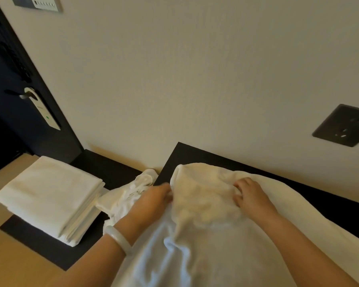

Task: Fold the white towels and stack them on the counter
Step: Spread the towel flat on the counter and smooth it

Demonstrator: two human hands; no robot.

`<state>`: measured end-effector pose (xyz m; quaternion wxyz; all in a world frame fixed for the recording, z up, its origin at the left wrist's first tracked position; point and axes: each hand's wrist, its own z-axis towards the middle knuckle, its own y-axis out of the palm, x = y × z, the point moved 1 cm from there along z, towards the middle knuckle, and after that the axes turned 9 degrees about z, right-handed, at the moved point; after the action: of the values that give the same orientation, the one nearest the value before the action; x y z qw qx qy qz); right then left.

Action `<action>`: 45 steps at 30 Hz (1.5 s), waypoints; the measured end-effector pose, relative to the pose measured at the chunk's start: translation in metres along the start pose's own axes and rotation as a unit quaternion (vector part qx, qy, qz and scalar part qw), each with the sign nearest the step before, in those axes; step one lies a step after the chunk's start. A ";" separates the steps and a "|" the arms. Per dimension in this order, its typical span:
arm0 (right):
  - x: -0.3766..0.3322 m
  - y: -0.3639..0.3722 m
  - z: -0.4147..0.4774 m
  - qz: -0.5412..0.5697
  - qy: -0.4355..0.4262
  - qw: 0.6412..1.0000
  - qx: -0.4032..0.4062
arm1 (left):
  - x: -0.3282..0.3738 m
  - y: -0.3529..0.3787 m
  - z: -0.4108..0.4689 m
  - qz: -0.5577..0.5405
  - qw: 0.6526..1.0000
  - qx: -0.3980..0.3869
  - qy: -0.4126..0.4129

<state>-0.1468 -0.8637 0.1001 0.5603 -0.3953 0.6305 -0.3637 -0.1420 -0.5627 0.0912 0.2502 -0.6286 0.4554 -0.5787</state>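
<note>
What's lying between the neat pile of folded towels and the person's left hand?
A crumpled white cloth lies between the folded pile and the left hand, which grips the big towel. The head view shows it.

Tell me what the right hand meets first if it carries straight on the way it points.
The right hand already pinches the crumpled white towel. Further up-left it ploughs into that towel's raised fold, then probably the cream wall behind the black counter. Depth is unclear.

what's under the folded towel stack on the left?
The folded stack rests on a dark panel, which shows past its near and far edges; light wood lies beyond. Anything directly beneath the stack is covered.
</note>
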 end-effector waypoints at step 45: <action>0.012 -0.133 0.031 0.143 0.087 0.970 0.177 | 0.074 -0.149 0.094 -0.192 0.975 0.103 -0.047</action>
<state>-0.1051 -0.9315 0.2114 0.6106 -0.1627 0.6522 -0.4188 -0.0162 -0.5776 0.2341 0.2189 -0.7014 0.2522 -0.6297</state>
